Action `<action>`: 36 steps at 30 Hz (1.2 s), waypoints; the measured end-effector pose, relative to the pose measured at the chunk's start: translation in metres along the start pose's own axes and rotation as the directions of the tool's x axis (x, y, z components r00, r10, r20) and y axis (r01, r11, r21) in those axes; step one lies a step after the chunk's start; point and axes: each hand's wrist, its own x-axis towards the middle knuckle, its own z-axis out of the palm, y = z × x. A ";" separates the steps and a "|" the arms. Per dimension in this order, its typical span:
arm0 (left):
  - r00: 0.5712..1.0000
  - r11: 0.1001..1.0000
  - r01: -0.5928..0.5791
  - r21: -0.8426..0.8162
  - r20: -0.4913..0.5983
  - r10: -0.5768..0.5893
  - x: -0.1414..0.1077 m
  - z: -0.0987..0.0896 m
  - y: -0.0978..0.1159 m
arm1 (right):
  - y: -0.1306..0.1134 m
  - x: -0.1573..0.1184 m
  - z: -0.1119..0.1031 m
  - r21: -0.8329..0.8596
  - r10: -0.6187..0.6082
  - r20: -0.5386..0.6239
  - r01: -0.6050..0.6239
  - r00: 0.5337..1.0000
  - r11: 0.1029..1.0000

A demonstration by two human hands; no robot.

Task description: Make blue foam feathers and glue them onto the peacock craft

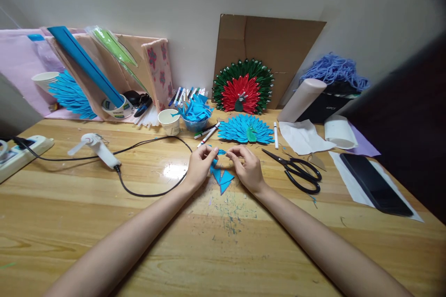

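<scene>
Near the middle of the wooden table, my left hand (201, 166) pinches one end of a small folded blue piece (221, 151). Its other end meets the closed fingertips of my right hand (246, 167). Flat blue triangles (226, 180) lie on the table just below and between the hands. Behind them sits a blue layered petal fan (244, 129) with a green shape on it. A clear bowl of blue pieces (195, 113) stands behind my left hand. Black-handled scissors (300, 174) rest open to the right of my right hand.
A glue gun (101, 151) with a looping black cord lies at left, beside a power strip (29, 158). A paper cup (169, 123) stands near the bowl. A green and red fan (243, 87) leans on cardboard. A phone (374, 185) lies at right.
</scene>
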 end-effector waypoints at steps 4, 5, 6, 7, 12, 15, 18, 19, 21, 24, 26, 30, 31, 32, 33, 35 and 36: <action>1.000 1.000 -0.008 -0.003 -0.022 0.008 0.000 0.000 0.000 | -0.001 0.000 0.000 0.027 -0.002 -0.020 0.003 1.000 1.000; 1.000 1.000 -0.010 -0.005 -0.028 0.009 0.000 0.000 0.000 | -0.001 0.000 0.000 0.032 -0.002 -0.023 0.003 1.000 0.999; 0.999 1.000 -0.011 -0.007 -0.034 0.011 0.000 0.000 0.000 | -0.002 0.000 -0.001 0.035 -0.003 -0.024 0.004 1.000 0.999; 0.999 1.000 -0.011 -0.009 -0.040 0.011 0.000 0.000 0.001 | -0.002 0.000 -0.001 0.037 -0.005 -0.025 0.005 1.000 0.999; 0.998 0.998 0.015 -0.054 -0.068 -0.019 0.000 0.001 0.002 | -0.002 0.001 -0.001 0.054 0.015 -0.051 -0.013 0.999 0.998; 0.998 0.999 0.011 -0.046 -0.065 -0.014 0.000 0.000 0.002 | -0.002 0.001 -0.001 0.068 0.029 -0.048 -0.026 0.998 0.997; 0.998 1.000 -0.007 -0.013 -0.055 0.007 0.000 -0.001 0.002 | -0.002 0.001 0.000 0.064 0.027 -0.022 -0.025 0.999 0.998; 0.999 1.000 -0.010 -0.006 -0.052 0.010 0.000 -0.001 0.003 | -0.002 0.001 0.000 0.062 0.026 -0.016 -0.025 1.000 0.998; 0.999 1.000 -0.012 0.007 -0.046 0.012 -0.001 -0.001 0.003 | -0.002 0.001 0.000 0.056 0.025 -0.011 -0.024 1.000 0.998; 0.999 1.000 -0.012 0.016 -0.047 0.013 -0.003 0.002 0.002 | -0.002 0.001 0.000 0.051 0.024 -0.003 -0.024 1.000 0.998; 0.999 1.000 -0.010 0.020 -0.052 0.011 -0.003 0.003 0.003 | -0.002 0.001 0.000 0.048 0.032 0.001 -0.032 0.999 0.998; 0.989 0.992 -0.075 0.100 -0.117 0.086 0.006 -0.010 0.012 | 0.000 0.001 0.001 0.066 0.100 -0.030 -0.098 0.995 0.993; 0.978 0.982 -0.125 0.143 -0.147 0.146 0.009 -0.016 0.017 | 0.002 0.001 0.001 0.077 0.125 -0.038 -0.122 0.991 0.990; 0.963 0.966 -0.179 0.186 -0.170 0.211 0.013 -0.023 0.022 | 0.003 0.000 0.001 0.090 0.151 -0.041 -0.146 0.988 0.985; 0.951 0.946 -0.227 0.230 -0.157 0.266 0.016 -0.031 0.027 | 0.004 0.000 0.002 0.105 0.174 -0.039 -0.169 0.984 0.980; 0.934 0.883 -0.324 0.340 -0.035 0.356 0.020 -0.044 0.036 | 0.006 0.000 0.003 0.136 0.213 -0.025 -0.208 0.977 0.969; 0.917 0.837 -0.385 0.389 0.058 0.395 0.021 -0.049 0.039 | 0.007 0.000 0.003 0.151 0.228 -0.014 -0.224 0.973 0.963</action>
